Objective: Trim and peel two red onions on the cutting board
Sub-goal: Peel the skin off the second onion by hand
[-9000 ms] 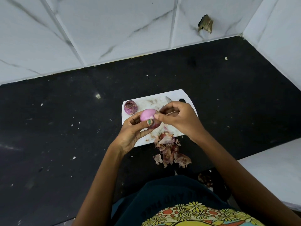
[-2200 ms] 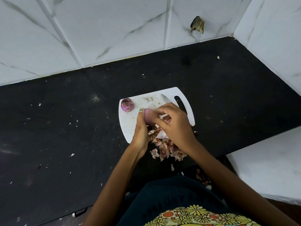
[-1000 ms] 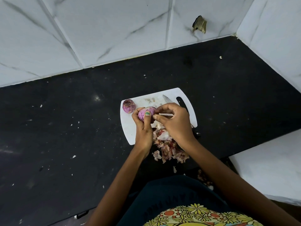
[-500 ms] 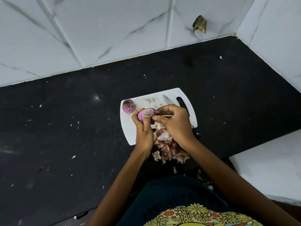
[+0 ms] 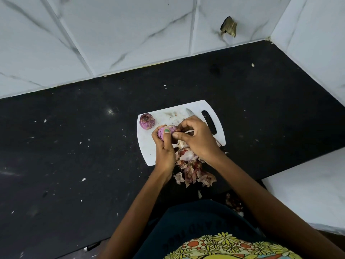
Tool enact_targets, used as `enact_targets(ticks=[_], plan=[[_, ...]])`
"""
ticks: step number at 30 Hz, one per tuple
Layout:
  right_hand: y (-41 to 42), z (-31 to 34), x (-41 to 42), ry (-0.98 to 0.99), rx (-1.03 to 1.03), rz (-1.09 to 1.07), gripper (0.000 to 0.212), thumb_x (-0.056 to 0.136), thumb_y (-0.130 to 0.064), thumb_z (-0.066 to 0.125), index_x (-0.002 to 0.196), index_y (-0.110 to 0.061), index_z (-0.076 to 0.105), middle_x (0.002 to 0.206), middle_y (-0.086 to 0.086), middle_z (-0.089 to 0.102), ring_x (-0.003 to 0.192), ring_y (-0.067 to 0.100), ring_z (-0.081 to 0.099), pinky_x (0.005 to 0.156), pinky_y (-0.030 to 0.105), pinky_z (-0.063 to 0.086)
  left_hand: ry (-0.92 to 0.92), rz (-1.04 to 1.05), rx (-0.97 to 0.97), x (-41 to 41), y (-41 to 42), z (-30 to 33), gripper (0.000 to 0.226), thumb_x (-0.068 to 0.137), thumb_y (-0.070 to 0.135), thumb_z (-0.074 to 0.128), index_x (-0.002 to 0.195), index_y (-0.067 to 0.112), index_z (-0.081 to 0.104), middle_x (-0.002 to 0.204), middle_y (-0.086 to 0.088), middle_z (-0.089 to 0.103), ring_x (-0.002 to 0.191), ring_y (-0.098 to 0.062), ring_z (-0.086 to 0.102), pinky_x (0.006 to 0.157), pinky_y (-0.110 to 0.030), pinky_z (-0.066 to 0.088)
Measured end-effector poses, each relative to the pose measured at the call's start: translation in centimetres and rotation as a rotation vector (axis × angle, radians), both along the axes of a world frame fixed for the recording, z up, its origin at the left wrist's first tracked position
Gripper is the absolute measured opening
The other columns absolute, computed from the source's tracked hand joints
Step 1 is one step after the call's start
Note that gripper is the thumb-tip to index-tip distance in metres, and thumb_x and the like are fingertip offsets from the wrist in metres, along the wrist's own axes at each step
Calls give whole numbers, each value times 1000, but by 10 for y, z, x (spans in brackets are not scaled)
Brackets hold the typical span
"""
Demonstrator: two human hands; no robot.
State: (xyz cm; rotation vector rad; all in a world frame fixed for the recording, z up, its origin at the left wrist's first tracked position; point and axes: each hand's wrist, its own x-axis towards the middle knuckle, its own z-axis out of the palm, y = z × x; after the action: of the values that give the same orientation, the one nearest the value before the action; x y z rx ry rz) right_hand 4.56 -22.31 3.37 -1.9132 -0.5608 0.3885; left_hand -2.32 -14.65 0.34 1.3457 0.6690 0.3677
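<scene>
Nearest the camera, a dark garment with a flowered print (image 5: 224, 243) fills the bottom of the view, with both forearms reaching forward over the black worktop (image 5: 74, 156). A heap of dry skins (image 5: 194, 172) lies on the worktop at the board's near edge, partly spilling onto the board (image 5: 147, 146) itself. The white board sits slightly turned, its slot handle (image 5: 209, 122) toward the right.

Above the board's middle, the left hand (image 5: 164, 146) grips a peeled onion (image 5: 162, 134), fingers and thumb curled round it; a green-painted thumbnail lies across its front. The right hand (image 5: 196, 139) touches the onion's right side, its fingertips pinching at the top of the onion; whether they hold a strip of skin cannot be told. A knife tip (image 5: 190, 113) shows past the right hand's knuckles, lying on the board; the rest of the knife is hidden.

The second onion (image 5: 147, 121) rests alone on the board's far left corner, apart from the hands, with patches of skin on it.

Left of the board the worktop stretches wide, dotted with pale flecks. Beyond it the worktop runs to a tiled wall (image 5: 130, 34), which turns a corner at the far right. A lower white ledge (image 5: 308, 184) bounds the worktop at the near right.
</scene>
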Motion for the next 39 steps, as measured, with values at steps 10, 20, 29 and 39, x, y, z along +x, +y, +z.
enact_targets(ticks=[10,20,29,39], plan=[[6,-9,-10,-247,-21,3,8,88,-10,64,90,-5,58,96,-2,47,94,16,53,81,21,46,79,55,-111,6,3,-2,48,97,52,35,121,12,45,122,-14,56,107,-19,59,95,-40,50],[4,-12,-8,13,45,-87,7,89,-16,63,90,-19,57,96,-1,59,90,7,60,83,33,53,169,10,-192,9,6,2,47,99,49,34,117,9,53,103,-10,66,85,-15,64,67,-30,51],[4,-10,-5,307,190,-148,8,92,-11,59,86,-17,57,87,10,65,86,22,65,78,33,56,253,-94,-262,9,13,12,49,99,50,29,81,17,61,56,6,61,43,-4,53,41,-16,38],[-10,-10,10,197,105,-286,14,80,-10,72,89,-8,61,78,7,68,71,14,66,65,29,57,314,-75,-292,6,21,17,57,96,60,26,80,15,59,62,-3,57,46,-8,40,50,-22,34]])
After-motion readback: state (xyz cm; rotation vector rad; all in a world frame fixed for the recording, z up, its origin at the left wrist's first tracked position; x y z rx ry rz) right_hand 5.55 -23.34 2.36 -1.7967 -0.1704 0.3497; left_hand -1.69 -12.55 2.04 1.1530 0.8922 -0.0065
